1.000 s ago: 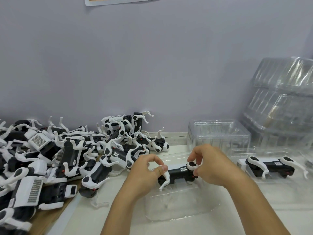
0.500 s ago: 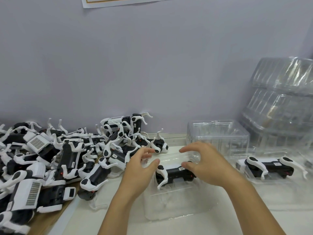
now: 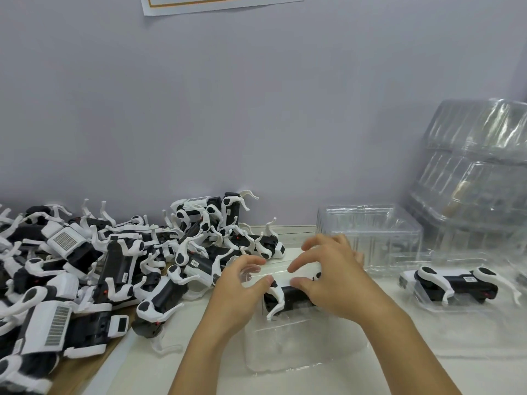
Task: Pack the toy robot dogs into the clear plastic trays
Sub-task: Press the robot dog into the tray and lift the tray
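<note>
Toy robot dog (image 3: 288,296) lies in clear plastic tray (image 3: 299,352); left hand (image 3: 239,292) and right hand (image 3: 333,277) fingers spread, loosely touching it.

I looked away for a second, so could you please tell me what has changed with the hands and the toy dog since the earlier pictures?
Both hands have let go of the toy robot dog, which has gone down into the clear plastic tray. The left hand and right hand now hover over it with fingers spread. The pile of dogs, the packed dog on the right and the stacked trays are unchanged.
</note>
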Demonstrator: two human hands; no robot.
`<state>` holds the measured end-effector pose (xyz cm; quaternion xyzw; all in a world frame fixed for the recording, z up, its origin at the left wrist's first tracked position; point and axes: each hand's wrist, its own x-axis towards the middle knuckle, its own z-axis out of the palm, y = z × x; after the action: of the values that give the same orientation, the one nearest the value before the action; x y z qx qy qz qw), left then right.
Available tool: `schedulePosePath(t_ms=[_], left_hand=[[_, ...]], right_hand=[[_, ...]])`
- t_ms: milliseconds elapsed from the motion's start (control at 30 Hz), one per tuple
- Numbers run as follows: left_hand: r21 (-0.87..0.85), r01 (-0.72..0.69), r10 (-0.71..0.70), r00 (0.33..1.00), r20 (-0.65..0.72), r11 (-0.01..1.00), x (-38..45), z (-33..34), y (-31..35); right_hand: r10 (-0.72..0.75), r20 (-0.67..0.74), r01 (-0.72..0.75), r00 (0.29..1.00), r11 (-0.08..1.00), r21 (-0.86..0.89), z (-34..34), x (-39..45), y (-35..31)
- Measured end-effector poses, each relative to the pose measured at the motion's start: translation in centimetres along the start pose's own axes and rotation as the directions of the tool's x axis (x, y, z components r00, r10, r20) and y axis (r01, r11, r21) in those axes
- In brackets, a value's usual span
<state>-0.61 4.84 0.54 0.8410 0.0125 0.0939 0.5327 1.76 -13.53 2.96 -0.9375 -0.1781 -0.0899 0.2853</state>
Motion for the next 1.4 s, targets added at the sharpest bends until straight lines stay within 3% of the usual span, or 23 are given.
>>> schedulePosePath(t_ms=[133, 233, 600, 767, 833, 1033, 1400], left_hand=[[-0.047, -0.005, 0.003, 0.999, -0.043, 0.999, 0.2, 0.3, -0.2], [-0.119, 0.020, -0.028, 0.997, -0.067, 0.993, 0.3, 0.5, -0.2], [-0.054, -0.002, -0.002, 0.997, -0.073, 0.999, 0.5, 0.7, -0.7], [-0.039, -0.010, 0.007, 0.997, -0.079, 0.999, 0.5, 0.7, -0.6], [-0.040, -0.005, 0.002, 0.997, -0.077, 0.999, 0.5, 0.6, -0.6], [-0.052, 0.012, -0.015, 0.997, -0.070, 0.999, 0.3, 0.6, -0.5], [-0.028, 0.012, -0.013, 0.999, -0.051, 1.000, 0.1, 0.5, -0.4]], right_hand=[[-0.070, 0.057, 0.064, 0.996, 0.992, 0.108, 1.1, -0.2, -2.3], [-0.066, 0.117, 0.059, 0.991, 0.996, 0.061, 1.7, -0.5, -3.2], [0.020, 0.030, -0.021, 0.999, 0.999, 0.031, 2.2, -0.2, -2.6], [-0.016, 0.172, -0.011, 0.985, 0.988, 0.154, 0.9, 0.0, -1.9], [0.013, 0.164, -0.045, 0.986, 0.981, 0.190, -0.4, 0.0, -0.8], [0.199, 0.122, -0.208, 0.972, 0.976, 0.069, -1.6, -0.4, 1.9], [0.224, 0.054, -0.223, 0.973, 0.975, -0.018, -0.4, 0.0, 0.5]])
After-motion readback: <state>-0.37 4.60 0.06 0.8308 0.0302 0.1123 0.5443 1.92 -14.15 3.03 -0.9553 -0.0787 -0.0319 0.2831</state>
